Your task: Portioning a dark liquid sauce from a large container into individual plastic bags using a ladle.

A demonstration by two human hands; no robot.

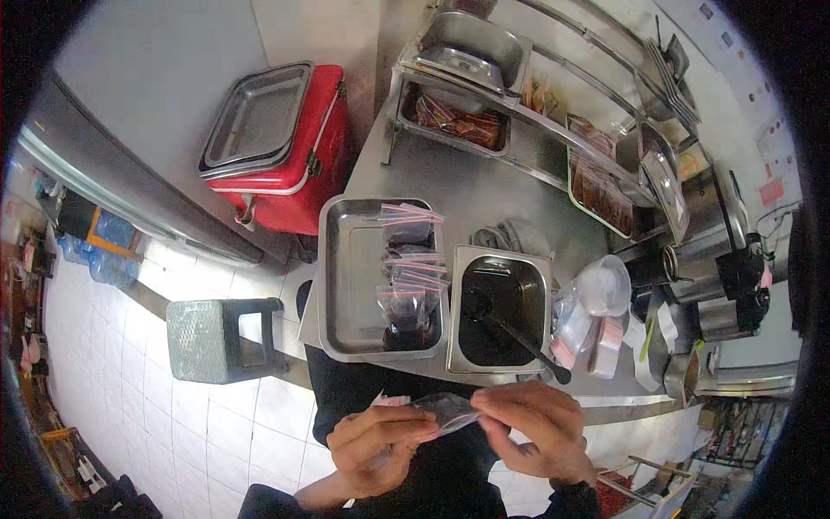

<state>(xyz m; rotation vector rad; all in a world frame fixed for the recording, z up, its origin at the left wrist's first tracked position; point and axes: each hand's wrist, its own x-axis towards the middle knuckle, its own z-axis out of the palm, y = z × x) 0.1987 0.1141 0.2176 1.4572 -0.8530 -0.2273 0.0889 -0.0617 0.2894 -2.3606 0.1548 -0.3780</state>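
Note:
Between my two hands, in front of my dark clothing, is a clear plastic zip bag (447,410). My left hand (379,444) grips one side of it, and the fingertips of my right hand (535,425) pinch the opposite edge. Just beyond them stands a square steel pan (455,311) of dark liquid, with a black-handled utensil (532,347) resting in it and its handle over the near rim. To its left, a shallow steel tray (347,279) holds several filled zip bags (412,259) in a row along its right side.
Right of the pan lie stacks of empty bags (606,347) and a translucent plastic bowl (603,285). A grey cloth (509,237) sits behind the pan. A steel shelf (545,126) with food trays spans the back. At left are a red cooler (324,162) and a grey stool (201,340).

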